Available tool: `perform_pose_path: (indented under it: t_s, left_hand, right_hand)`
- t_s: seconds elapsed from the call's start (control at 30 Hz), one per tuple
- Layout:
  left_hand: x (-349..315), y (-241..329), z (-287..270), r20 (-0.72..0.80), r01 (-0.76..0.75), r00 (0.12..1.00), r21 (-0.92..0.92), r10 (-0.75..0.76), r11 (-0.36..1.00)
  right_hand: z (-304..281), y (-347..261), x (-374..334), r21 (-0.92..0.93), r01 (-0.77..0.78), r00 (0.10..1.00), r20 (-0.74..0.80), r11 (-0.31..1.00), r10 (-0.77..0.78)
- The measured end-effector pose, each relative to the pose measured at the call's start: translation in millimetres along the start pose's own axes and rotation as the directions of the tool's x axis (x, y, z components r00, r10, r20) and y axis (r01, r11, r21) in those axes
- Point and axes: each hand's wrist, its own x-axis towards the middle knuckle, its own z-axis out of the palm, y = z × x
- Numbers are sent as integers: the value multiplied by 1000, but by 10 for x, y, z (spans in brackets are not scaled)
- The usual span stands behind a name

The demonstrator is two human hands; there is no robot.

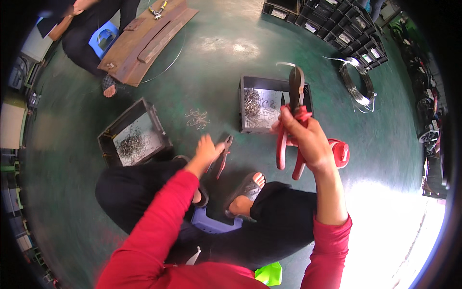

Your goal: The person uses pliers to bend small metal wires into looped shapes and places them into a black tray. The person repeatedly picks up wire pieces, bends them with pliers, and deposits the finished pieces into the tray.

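My right hand (310, 139) is raised and closed around wire cutters (297, 91) with red handles and dark jaws pointing up. A thin, pale curved strip (287, 64) shows by the jaw tip; whether it touches is unclear. Lower and to the left, my left hand (207, 151), partly blurred, is at a smaller pair of pliers (224, 155) with red handles, seemingly gripped near the pivot. Bent wire hooks (197, 118) lie loose on the floor beyond that hand. Behind the cutters is a dark crate (245, 129) holding a heap of small wire pieces (251, 103).
Another dark crate (156, 127) with wire hooks stands left of my knee. A red rounded case (340, 153) lies beyond my right wrist. A wire coil (358, 86) and stacked black crates (332, 24) are far right. Far left, a person (79, 38) sits by a wooden board (139, 43).
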Motion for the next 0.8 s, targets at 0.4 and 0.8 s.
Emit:
perform_pose_path:
  t_s: [0.4,0.8]
  left_hand:
    - [-229,-306,833,38,12,999,-73,-9,997]
    - [-1042,850,-1363,-201,-241,955,-955,219,174]
  right_hand:
    - [-258,223,267,62,-99,994,-31,993,101]
    - [154,-156,91,123,-29,996,88,992,18]
